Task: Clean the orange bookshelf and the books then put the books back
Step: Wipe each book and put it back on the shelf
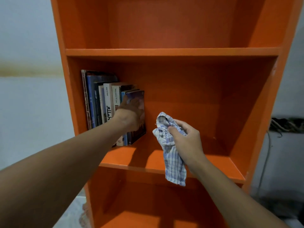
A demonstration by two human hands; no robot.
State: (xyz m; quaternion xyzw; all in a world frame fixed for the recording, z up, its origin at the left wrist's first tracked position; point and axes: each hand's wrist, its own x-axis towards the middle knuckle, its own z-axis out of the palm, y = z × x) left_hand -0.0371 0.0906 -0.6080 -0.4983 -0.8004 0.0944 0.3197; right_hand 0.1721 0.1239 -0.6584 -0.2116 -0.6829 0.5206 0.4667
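Head view: the orange bookshelf [164, 52] fills the frame, its top and bottom compartments showing no books. The books [102, 102] stand upright in a row at the far left of the middle compartment, against the left wall of the shelf, so the putting back looks largely done. The left hand [131, 112] lies on the cover of the outermost dark book [139, 130], palm against it and fingers apparently straight. In this dim corner it is hard to tell whether the fingertips hook round the far edge. The right hand [187, 139] is closed round a blue checked cloth [174, 162], which hangs bunched from the fist over the near edge of the middle board [213, 163], just right of the books.

The step in hand reads as squaring the row. To do it well, push evenly on the flat cover toward the left wall, so that no book tips or slides out at the foot (the outer ones seem to lean a little). Then run the cloth along the bare board to the right, from the far corner toward the near edge, keeping it off the spines. A pale wall [29, 104] lies to the left.
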